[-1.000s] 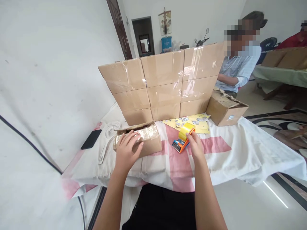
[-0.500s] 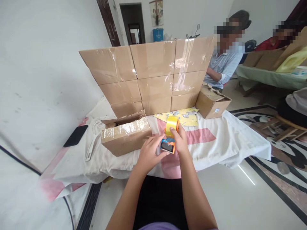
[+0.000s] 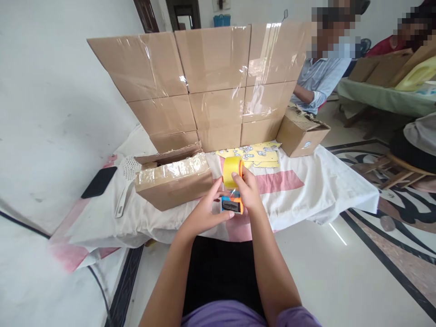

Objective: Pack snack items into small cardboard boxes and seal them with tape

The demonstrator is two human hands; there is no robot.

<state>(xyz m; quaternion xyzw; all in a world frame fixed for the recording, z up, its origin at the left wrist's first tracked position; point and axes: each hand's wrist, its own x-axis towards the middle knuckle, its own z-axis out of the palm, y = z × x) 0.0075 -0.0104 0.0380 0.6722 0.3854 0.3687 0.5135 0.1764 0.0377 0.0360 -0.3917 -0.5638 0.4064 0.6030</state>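
My right hand [image 3: 248, 190] grips an orange and blue tape dispenser [image 3: 232, 204] that carries a roll of yellowish tape [image 3: 231, 172]. It is held just above the cloth-covered table [image 3: 306, 200]. My left hand [image 3: 204, 213] pinches at the front of the dispenser near its blade. To the left lies a small cardboard box [image 3: 173, 181] with crinkled tape across its top, untouched by either hand.
A wall of taped cardboard boxes [image 3: 211, 86] stands at the back of the table. A torn box [image 3: 301, 134] and yellow sticker sheets [image 3: 260, 156] lie to the right, a black phone [image 3: 98, 181] and a white slotted spoon [image 3: 125, 188] to the left. Two other people sit at the right.
My left hand left the small box and came to the tape dispenser. My right hand lifted the dispenser and drew it closer to me. The view tilted down.
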